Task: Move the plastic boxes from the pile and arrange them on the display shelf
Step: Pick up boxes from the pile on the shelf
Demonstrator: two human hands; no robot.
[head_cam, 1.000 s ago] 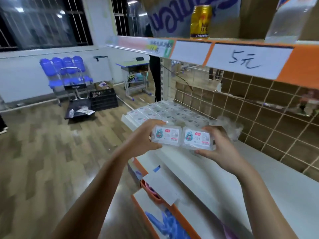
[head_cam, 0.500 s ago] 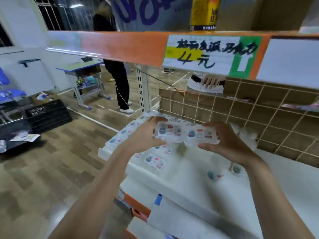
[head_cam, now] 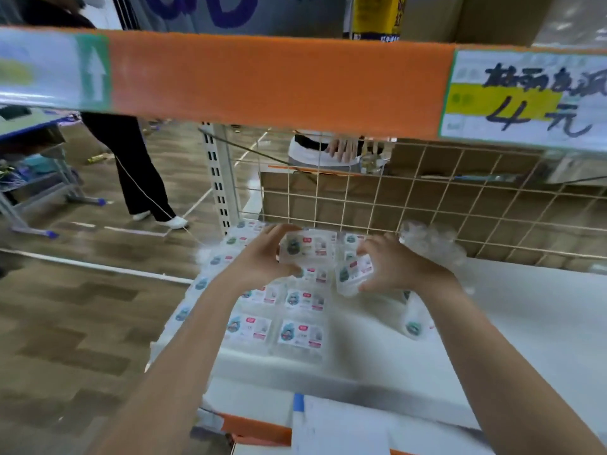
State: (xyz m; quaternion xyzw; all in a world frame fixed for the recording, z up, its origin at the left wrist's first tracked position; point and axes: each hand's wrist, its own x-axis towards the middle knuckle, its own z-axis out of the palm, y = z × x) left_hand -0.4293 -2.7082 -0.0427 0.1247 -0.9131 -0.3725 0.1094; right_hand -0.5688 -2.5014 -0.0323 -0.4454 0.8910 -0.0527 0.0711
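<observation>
Both hands are out over the white display shelf [head_cam: 542,323], just above the rows of plastic boxes [head_cam: 300,334] already laid flat there. The left hand [head_cam: 262,257] has its grip curled round one clear box [head_cam: 305,246], thumb underneath and fingers over the far edge, holding it label-up and roughly level. The right hand [head_cam: 394,267] pinches a second box [head_cam: 353,272] between thumb and fingers; this one is tilted, its left end dipping toward the shelf. The two held boxes sit just beside each other, though whether they touch I cannot tell (the picture is blurred there).

The laid-out boxes fill the left end of the shelf in neat rows reaching back to the wire grid panel [head_cam: 427,208]. To the right of the hands lies a crumpled heap of clear plastic [head_cam: 433,241] against the grid, and one more box [head_cam: 414,325] stands on the shelf below the right wrist.

Overhead runs an orange shelf edge [head_cam: 279,80] with a handwritten price tag [head_cam: 525,96]. Beyond the upright, a person in dark trousers [head_cam: 138,165] stands on the wood-pattern floor [head_cam: 65,323].
</observation>
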